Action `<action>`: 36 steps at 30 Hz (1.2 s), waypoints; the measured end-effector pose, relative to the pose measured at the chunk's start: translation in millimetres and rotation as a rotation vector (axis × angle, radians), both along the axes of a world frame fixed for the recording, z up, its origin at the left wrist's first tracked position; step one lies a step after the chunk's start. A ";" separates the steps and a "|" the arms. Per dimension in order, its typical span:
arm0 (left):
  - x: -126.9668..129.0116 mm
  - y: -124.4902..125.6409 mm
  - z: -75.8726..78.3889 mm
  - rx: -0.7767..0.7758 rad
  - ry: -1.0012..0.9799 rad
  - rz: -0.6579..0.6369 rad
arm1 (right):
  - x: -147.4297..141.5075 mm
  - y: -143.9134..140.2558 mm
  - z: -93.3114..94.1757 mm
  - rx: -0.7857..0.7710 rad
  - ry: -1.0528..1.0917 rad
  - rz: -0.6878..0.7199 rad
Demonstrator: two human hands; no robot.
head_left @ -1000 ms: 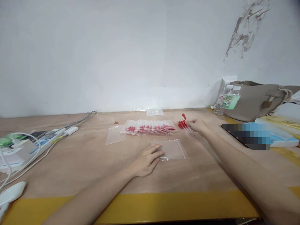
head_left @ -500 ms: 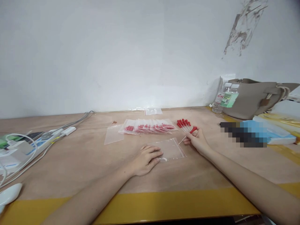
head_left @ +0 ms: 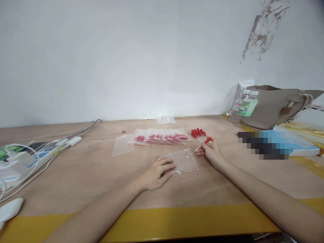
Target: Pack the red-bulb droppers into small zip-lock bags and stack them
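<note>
My left hand lies flat, fingers stretched out, on the left part of a clear zip bag. Between the fingers of my right hand is a dropper with a red rubber bulb and a thin clear stem. Its stem points down-left at the bag's right, zip end; I cannot tell whether the tip is inside. Just behind my right hand several more red-bulbed droppers lie side by side. Further back is an overlapping row of zip bags with red-bulbed droppers in them.
A flat bag lies left of the row, another small bag by the wall. At left are a power strip and cables. Bottles, a grey handbag and a blue packet stand or lie at right.
My right hand has shifted slightly left with the dropper, its stem now pointing closer to the bag's far zip corner. My left hand has stayed in place.
</note>
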State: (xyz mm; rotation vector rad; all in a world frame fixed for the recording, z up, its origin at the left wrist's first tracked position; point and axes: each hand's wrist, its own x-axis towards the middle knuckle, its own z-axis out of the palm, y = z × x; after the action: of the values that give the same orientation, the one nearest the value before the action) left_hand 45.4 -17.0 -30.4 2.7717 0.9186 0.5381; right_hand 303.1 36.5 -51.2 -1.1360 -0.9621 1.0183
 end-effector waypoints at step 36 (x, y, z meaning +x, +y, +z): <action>-2.1 6.3 2.7 0.003 0.128 -0.063 | 6.0 -10.7 6.5 -0.154 -0.104 0.757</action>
State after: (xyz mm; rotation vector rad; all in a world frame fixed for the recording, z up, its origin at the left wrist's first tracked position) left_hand 43.4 -10.7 -27.7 2.8541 0.8523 0.3565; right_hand 309.1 25.8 -44.6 -0.9618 -1.4688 1.6685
